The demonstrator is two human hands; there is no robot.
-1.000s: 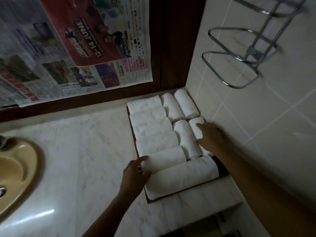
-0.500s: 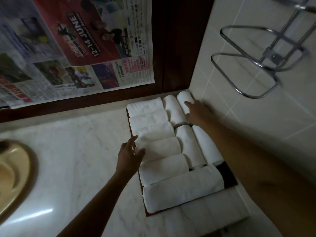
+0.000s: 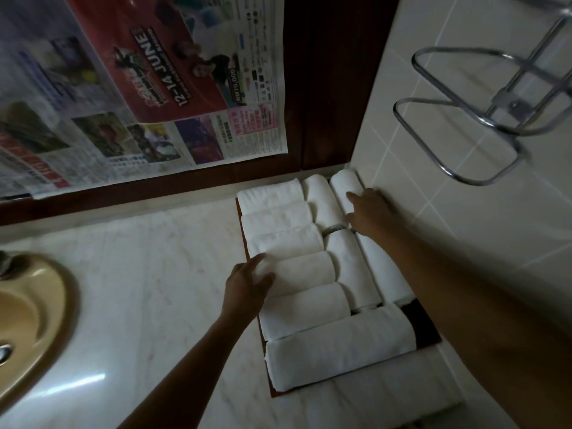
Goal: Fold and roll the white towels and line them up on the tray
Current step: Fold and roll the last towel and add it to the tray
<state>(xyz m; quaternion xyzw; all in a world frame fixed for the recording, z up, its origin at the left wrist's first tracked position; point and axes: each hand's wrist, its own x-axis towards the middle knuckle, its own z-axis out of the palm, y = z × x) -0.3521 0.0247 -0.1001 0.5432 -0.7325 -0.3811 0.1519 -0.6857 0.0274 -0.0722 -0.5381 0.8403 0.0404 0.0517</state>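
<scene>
Several rolled white towels [image 3: 309, 308] lie packed side by side on a dark brown tray [image 3: 424, 329] in the counter's right corner. My left hand [image 3: 247, 284] rests with relaxed fingers on the left ends of the middle rolls, at the tray's left edge. My right hand [image 3: 368, 210] reaches to the far right and touches the back corner roll [image 3: 343, 188] with straight fingers, beside the tiled wall. A longer roll [image 3: 340, 354] lies across the tray's near end.
A beige sink [image 3: 34, 323] sits at the left of the pale marble counter [image 3: 139, 289]. Newspaper [image 3: 139, 88] hangs on the dark wood back wall. A chrome wire rack [image 3: 483, 103] juts out from the tiled right wall above the tray.
My right hand moved from the near right rolls to the far back roll. My left hand slid from the near left roll up to the middle rolls.
</scene>
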